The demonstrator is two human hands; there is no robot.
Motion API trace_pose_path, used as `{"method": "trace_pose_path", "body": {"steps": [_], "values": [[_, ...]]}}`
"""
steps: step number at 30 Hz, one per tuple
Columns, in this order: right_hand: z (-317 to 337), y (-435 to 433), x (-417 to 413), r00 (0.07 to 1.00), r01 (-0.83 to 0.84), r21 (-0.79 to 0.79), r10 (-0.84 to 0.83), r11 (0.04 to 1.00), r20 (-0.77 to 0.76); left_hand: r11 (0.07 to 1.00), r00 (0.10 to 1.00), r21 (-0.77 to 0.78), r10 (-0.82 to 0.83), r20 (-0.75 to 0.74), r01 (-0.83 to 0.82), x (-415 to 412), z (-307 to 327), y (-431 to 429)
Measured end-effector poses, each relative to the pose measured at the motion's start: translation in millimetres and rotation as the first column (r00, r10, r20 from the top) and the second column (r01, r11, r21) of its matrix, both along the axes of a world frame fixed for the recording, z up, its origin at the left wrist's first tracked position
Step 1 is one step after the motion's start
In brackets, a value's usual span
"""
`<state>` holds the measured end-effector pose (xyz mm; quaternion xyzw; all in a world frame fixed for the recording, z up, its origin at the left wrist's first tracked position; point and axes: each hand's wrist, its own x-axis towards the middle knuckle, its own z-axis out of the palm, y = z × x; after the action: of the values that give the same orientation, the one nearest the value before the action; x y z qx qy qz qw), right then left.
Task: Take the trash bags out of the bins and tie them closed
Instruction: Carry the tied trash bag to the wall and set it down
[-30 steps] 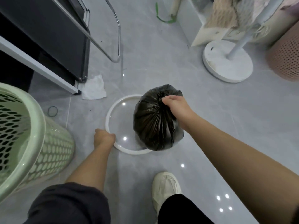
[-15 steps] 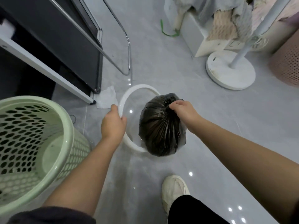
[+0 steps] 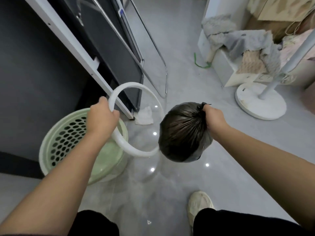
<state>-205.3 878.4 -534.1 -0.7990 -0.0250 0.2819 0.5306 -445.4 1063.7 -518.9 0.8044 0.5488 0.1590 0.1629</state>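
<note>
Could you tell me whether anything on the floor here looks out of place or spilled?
A crumpled white tissue lies on the floor by the foot of the dark furniture: stray litter outside the black bag. Nothing looks spilled.

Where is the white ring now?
Head view, left of centre: the left hand grips the white ring in the air, between the green bin and the black bag.

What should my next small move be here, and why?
Probably set the white round plastic ring down on the pale green perforated plastic bin beneath it. The left hand grips that ring while the right hand grips the gathered neck of the black plastic trash bag, held off the floor; tying it likely needs both hands free.
</note>
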Motion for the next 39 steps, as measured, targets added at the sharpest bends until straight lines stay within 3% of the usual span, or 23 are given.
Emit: {"method": "trace_pose_path", "body": {"steps": [5,11,20,29,32,36,39], "values": [[8.9,14.0,-18.0,0.999,-0.043,-0.028,0.043,0.999,0.008,0.988,0.991,-0.067,0.136,-0.003,-0.135,-64.5,9.5,21.6],[-4.7,25.2,-46.7,0.972,-0.22,-0.142,0.229,0.965,0.052,0.946,0.956,-0.142,0.28,-0.091,-0.291,-140.6,-12.6,30.6],[-18.8,56.4,-81.7,0.94,-0.332,-0.117,0.339,0.936,0.044,0.864,0.87,-0.146,0.45,-0.203,-0.481,-187.6,-45.9,31.0],[-26.8,72.5,-107.6,0.898,-0.423,-0.158,0.436,0.892,0.053,0.833,0.848,-0.202,0.461,-0.261,-0.515,-201.7,-64.3,25.4],[-28.7,69.9,-108.2,0.894,-0.433,-0.155,0.445,0.888,0.047,0.872,0.848,-0.1,0.432,-0.307,-0.48,-191.3,-64.6,18.8],[-29.6,64.1,-106.8,0.888,-0.446,-0.153,0.457,0.882,0.045,0.948,0.894,0.042,0.31,-0.325,-0.314,-171.5,-72.4,15.0],[-29.6,62.0,-110.8,0.836,-0.522,-0.188,0.543,0.832,0.079,0.85,0.848,-0.113,0.487,-0.208,-0.515,-179.4,-83.4,18.8]]}}
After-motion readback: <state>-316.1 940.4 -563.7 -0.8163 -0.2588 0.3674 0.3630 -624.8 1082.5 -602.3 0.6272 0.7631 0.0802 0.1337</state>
